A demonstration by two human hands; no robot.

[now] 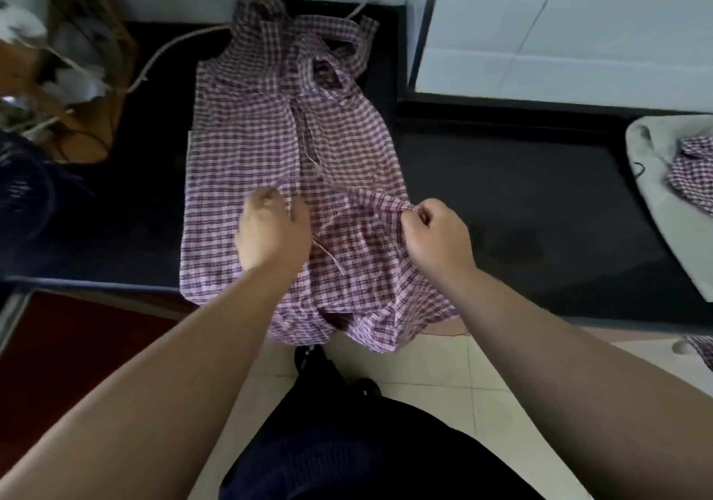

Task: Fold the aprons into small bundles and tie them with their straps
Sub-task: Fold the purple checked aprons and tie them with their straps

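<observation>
Head view: the checked apron (270, 144) lies lengthwise on the dark tabletop (501, 190), its hem hanging over the near edge. My right grip (436, 237) pinches its right side, lifted to fold inward. My left grip (270, 229), fingers curled, steadies the middle; whether it pinches, I cannot tell.

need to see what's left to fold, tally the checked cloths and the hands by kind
purple-and-white checked apron spread on the black counter: 1
crumpled checked cloths at the right edge: 2
bare hands, left hand and right hand: 2
total: 5
</observation>
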